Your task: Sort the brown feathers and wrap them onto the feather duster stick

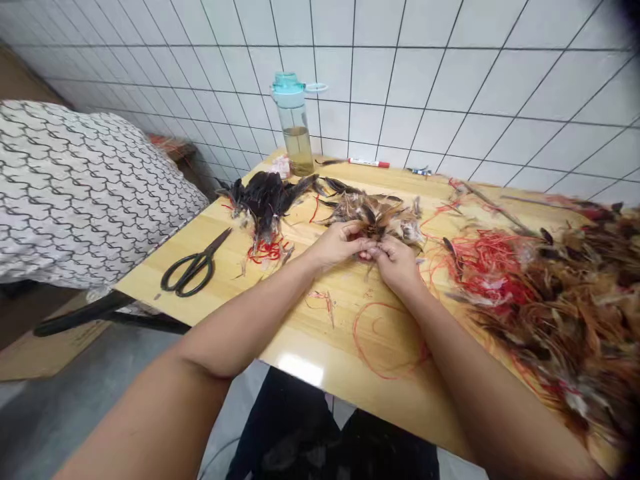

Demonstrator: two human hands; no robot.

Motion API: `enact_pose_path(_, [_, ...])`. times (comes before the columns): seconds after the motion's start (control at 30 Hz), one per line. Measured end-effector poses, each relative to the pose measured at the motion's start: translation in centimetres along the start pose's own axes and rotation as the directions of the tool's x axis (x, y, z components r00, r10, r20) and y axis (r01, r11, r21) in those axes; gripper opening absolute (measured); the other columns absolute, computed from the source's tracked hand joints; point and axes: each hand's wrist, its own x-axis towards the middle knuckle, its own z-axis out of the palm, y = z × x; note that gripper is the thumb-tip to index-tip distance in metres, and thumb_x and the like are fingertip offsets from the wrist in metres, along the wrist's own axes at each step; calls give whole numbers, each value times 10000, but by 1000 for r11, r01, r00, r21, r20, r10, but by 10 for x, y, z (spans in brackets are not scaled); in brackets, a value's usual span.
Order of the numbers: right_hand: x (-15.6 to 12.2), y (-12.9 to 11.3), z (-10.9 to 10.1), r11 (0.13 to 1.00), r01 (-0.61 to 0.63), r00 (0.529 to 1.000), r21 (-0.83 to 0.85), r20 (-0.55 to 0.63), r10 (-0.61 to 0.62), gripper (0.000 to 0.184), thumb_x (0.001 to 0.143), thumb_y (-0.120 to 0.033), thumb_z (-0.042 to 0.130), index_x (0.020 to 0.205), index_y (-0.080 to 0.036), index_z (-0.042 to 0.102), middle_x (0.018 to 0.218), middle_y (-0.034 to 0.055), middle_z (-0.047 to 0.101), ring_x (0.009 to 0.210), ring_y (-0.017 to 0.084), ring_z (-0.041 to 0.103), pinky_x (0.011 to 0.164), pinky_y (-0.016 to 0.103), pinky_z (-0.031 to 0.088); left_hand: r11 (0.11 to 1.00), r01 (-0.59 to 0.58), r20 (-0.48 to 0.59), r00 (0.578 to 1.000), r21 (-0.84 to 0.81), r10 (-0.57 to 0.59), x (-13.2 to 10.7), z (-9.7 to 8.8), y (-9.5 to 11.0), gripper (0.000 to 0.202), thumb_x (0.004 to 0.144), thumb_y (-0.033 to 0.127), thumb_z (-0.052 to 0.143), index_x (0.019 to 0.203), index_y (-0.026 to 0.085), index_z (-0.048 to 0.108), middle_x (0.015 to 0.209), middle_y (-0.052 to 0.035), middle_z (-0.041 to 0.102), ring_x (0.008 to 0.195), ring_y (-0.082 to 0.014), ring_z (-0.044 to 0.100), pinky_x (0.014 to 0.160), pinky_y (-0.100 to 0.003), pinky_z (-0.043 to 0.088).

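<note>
Head view — left hand point(336, 244), right hand point(399, 263), fingers point(356, 247) pinching feathers point(371, 219), scissors point(204, 256) near table edge point(137, 287)

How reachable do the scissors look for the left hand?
Likely yes: the scissors lie uncovered on the table, beyond some red thread, though the left hand seems busy with brown feathers.

"Where can a hand pass?"
"Between the forearms point(280, 300), over the table's point(310, 350) front."
"What blocks?"
"Feather bundle point(376, 212) at the fingers point(353, 229); heap point(575, 287) right, bottle point(299, 137) behind, scissors point(203, 255) left."
</note>
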Motion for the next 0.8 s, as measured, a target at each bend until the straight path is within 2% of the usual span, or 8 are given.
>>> enact_pose_path(0.1, [-2,4,1,997,-55,992,54,117,48,209,789,-226,548,594,-198,616,688,38,627,689,168,574,699,297,444,992,12,174,984,124,-34,-1,-5,14,429,662,456,844,763,101,624,659,-37,671,594,-113,615,596,-232,481])
enact_pose_path(0.2, [-4,5,4,961,-118,975,250,211,65,247,819,-324,571,612,-199,620,686,33,646,705,167,592,722,301,456,985,7,225,973,174,-47,-1,-7,17,427,689,481,820,727,103,626,646,-40,674,593,-112,619,598,-231,480])
enact_pose_path(0.27, [-4,4,6,884,-157,972,440,227,59,296,828,-416,588,634,-196,634,729,38,672,747,167,612,759,307,468,993,6,150,988,115,-24,-1,-6,14,448,679,498,823,690,113,594,602,-22,652,555,-98,600,569,-219,468])
enact_pose_path(0.33, [-3,3,6,805,-195,975,560,197,99,324,819,-472,610,658,-194,654,744,36,679,744,156,606,759,302,469,1000,15,38,999,-23,-14,0,-4,10,467,657,489,843,672,127,548,550,8,611,508,-84,569,536,-207,455])
enact_pose_path(0.43, [-3,2,5,783,-246,969,572,148,196,300,767,-474,674,668,-191,675,700,23,663,681,138,570,707,288,457,970,51,-62,996,-239,-67,0,-1,10,439,647,397,875,701,125,535,544,32,582,481,-64,539,516,-188,454])
enact_pose_path(0.57, [-2,2,4,795,-253,967,551,117,227,243,706,-427,728,659,-193,684,680,13,671,670,137,569,716,291,463,926,99,-74,988,-366,-134,-1,4,14,330,720,291,840,737,101,570,571,24,580,509,-61,553,543,-179,482])
enact_pose_path(0.7, [-2,4,6,788,-256,965,561,94,246,240,697,-421,739,673,-188,690,694,20,689,677,141,584,724,300,475,911,151,-46,982,-383,-182,-2,9,14,288,778,252,793,699,92,567,552,11,576,503,-67,562,558,-185,487])
enact_pose_path(0.8, [-1,6,9,783,-244,964,573,58,258,247,698,-430,740,691,-189,687,702,19,693,683,144,589,727,304,478,903,166,-66,976,-397,-209,-2,11,12,265,776,212,791,692,84,576,540,3,584,475,-48,532,526,-158,450])
